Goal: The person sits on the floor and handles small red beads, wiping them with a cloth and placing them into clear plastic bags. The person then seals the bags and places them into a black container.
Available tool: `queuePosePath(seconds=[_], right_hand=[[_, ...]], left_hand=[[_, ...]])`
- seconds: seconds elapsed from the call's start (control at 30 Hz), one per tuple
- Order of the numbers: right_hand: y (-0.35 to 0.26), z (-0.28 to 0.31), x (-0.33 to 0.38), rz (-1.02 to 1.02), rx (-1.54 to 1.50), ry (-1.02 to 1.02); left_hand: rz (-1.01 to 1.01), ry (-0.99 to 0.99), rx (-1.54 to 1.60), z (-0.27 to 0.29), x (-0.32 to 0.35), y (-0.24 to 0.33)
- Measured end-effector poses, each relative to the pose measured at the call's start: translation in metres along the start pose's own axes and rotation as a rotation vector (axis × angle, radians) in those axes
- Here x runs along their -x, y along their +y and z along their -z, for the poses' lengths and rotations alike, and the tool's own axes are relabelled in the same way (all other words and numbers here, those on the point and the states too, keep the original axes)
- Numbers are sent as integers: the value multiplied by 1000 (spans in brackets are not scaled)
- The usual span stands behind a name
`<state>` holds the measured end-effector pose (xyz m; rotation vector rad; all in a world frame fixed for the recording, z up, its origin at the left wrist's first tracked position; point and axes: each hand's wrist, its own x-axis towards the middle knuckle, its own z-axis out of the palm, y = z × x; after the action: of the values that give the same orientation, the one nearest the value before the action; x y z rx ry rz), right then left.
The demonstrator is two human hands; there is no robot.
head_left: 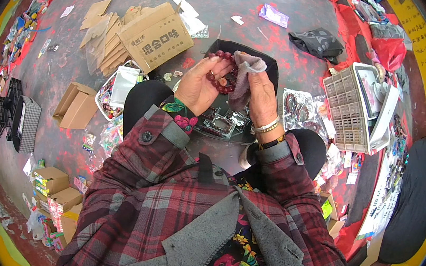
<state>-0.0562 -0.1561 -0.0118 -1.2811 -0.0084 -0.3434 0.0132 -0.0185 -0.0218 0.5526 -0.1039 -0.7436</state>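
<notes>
- Above the person's knees, in the head view, the left hand [197, 84] cradled a dark red bead bracelet [222, 74], fingers curled under and around it.
- The right hand [261, 95] pinched a greyish-mauve cloth [246, 70] between thumb and fingers, pressed against the bracelet's right side.
- Behind both hands lay a black tray [256, 53] on the floor, its lower part holding clear packets [222, 124] whose contents were too small to make out.
- Farther up sat a brown cardboard box [156, 36] with dark print on its near face, flaps open, beside a fan of flattened cardboard sheets [100, 40].
- To the left, a smaller open brown carton [75, 104] lay near a white-rimmed container [117, 89] of mixed small goods.
- At lower left stood small stacked boxes [55, 192] with colourful edges.
- To the right stood a white lattice basket [351, 110], partly cut across by white panels.
- Along the right rim ran a yellow band [425, 43] with dark writing, bent by the lens.
- A purple packet [273, 15] lay on the floor above the tray.
</notes>
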Motion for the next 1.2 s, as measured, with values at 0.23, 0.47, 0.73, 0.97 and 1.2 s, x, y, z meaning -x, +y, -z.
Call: queuePosePath(seconds=[0.23,0.47,0.73,0.97,1.2], right_hand=[[19,-14,6,241,518,-39],[12,-14,7,361,665,-89],[28,-16,3,610,971,-62],[21,-30,3,578,969,-174],[24,-28,7,572,853,-283]], left_hand=[[-76,43,15,-11,-1,-6],[-170,125,-348,-7,3,-2],[-20,-28,85,-22,11,-18],[-5,25,195,-12,4,-6],[-109,90,-24,-6,2,8]])
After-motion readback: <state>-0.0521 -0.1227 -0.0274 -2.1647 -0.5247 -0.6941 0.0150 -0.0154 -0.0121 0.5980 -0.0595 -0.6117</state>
